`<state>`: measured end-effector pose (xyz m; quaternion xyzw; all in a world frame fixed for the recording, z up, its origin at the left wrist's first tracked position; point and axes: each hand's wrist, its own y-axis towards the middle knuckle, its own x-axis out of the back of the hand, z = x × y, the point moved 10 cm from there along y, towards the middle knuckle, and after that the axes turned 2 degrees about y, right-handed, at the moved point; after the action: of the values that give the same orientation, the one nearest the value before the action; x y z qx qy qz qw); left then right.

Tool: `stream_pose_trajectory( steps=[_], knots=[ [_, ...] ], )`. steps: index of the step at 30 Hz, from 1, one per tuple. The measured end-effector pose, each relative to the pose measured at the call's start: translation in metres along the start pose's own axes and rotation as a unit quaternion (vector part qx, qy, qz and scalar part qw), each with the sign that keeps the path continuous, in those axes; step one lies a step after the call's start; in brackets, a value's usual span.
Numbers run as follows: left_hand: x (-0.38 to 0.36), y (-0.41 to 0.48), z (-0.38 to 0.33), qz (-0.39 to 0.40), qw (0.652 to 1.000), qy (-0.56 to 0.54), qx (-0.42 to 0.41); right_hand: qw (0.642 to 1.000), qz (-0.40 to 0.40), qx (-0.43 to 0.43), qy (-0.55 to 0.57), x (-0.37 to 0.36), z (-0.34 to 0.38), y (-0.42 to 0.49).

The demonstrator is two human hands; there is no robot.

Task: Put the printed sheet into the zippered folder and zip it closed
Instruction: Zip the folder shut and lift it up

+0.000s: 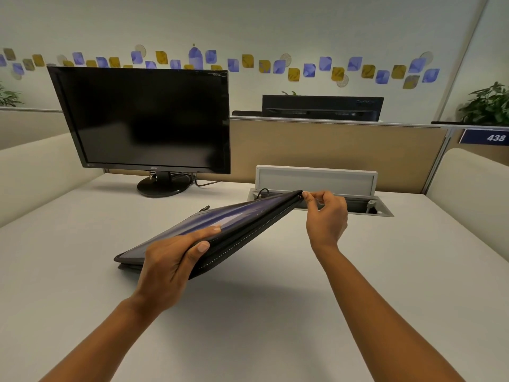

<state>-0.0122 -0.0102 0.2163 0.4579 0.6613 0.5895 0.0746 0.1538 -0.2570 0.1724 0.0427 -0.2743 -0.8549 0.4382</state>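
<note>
I have both hands on the zippered folder (pixel 220 224), tilted up off the white desk (pixel 248 312).

Nearest me, my left hand (pixel 170 260) grips the folder's near edge, with the fingers laid across the top cover and the thumb pressed on the zippered side. The folder's near left corner rests on the desk and its right side is raised. At the far right corner, my right hand (pixel 326 216) pinches the zipper pull (pixel 301 194) between thumb and forefinger, the other fingers curled. Just behind sits a desk cable box (pixel 316 179) with its lid up. A dark Acer monitor (pixel 146 119) stands far left, and a plate reading 438 (pixel 487 137) hangs on the partition.
</note>
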Motion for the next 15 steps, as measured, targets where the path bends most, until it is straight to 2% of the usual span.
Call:
stream_pose_trajectory(
  steps=[8,15],
  knots=[
    [-0.0019,0.0023,-0.0008,-0.011,1.0,-0.021,0.006,0.999,-0.018,-0.033,-0.012,-0.0025,-0.005,0.0021],
    [-0.0044,-0.0002,-0.0009,-0.014,0.999,-0.037,0.011,0.996,0.009,-0.053,0.069,-0.0058,-0.0069,-0.0057]
  ],
)
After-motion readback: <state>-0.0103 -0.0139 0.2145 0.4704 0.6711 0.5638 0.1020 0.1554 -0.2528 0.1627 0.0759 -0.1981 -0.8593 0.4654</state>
